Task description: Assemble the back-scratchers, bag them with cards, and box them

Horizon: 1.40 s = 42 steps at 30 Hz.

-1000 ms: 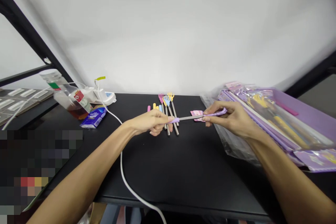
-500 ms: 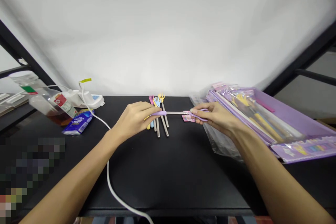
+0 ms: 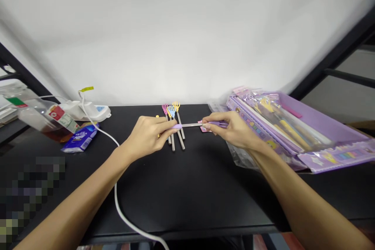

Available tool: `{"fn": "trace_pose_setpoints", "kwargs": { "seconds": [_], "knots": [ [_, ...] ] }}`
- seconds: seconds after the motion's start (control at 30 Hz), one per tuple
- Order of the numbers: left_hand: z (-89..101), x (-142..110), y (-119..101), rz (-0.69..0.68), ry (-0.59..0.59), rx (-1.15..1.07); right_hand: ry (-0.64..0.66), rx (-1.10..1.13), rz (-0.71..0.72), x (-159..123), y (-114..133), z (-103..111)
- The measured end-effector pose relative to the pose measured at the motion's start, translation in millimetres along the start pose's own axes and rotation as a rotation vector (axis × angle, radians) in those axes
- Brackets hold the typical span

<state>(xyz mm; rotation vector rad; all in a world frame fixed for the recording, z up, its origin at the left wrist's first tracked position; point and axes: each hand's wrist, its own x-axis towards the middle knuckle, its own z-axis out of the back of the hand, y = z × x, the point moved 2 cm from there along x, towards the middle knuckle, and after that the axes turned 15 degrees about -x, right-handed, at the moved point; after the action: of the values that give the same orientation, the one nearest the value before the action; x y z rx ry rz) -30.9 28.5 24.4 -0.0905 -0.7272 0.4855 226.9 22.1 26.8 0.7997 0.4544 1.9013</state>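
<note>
A purple back scratcher with a thin metal rod point(image 3: 191, 125) is stretched level between my two hands above the black table. My left hand point(image 3: 150, 133) is closed on its purple handle. Close to the purple claw head, my right hand point(image 3: 230, 129) pinches the other end; its fingers partly hide the claw. Just behind lie several back scratcher rods with pink, yellow and blue claws point(image 3: 172, 111). My left hand covers most of the loose coloured handles beside them. Partly behind my right fingers is a small pink card point(image 3: 204, 128).
At the right stands a purple display box point(image 3: 328, 119) of bagged back scratchers, with clear plastic wrap point(image 3: 243, 156) along its side. On the left are a bottle point(image 3: 41, 117), a blue packet point(image 3: 80, 138) and a power strip point(image 3: 99, 112). A white cable point(image 3: 118, 203) runs to the front edge.
The view has shifted, so the things on the table sit further left. My hands have come closer together, with less rod showing between them. Both keep hold of the back scratcher.
</note>
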Motion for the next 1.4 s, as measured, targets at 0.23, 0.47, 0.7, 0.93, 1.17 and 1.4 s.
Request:
{"fn": "trace_pose_setpoints", "kwargs": {
  "seconds": [0.23, 0.47, 0.7, 0.93, 1.17, 1.4],
  "knots": [
    [0.0, 6, -2, 0.270, 0.131, -0.293, -0.077, -0.172, 0.321, -3, 7, -3],
    [-0.9, 8, -5, 0.516, 0.261, -0.535, -0.087, -0.228, 0.409, -4, 14, -9],
    [-0.7, 11, -7, 0.511, 0.327, -0.524, -0.017, -0.217, 0.357, -2, 13, -12],
    [-8.4, 7, -13, 0.131, 0.253, 0.140, 0.026, -0.012, 0.076, 0, 5, -4],
    [-10.7, 9, -12, 0.176, 0.164, 0.291, -0.057, 0.690, -0.212, 2, 9, -18],
    [-24.7, 12, -25, 0.098, 0.072, 0.298, -0.084, 0.778, -0.145, 3, 25, -51]
  ]
}}
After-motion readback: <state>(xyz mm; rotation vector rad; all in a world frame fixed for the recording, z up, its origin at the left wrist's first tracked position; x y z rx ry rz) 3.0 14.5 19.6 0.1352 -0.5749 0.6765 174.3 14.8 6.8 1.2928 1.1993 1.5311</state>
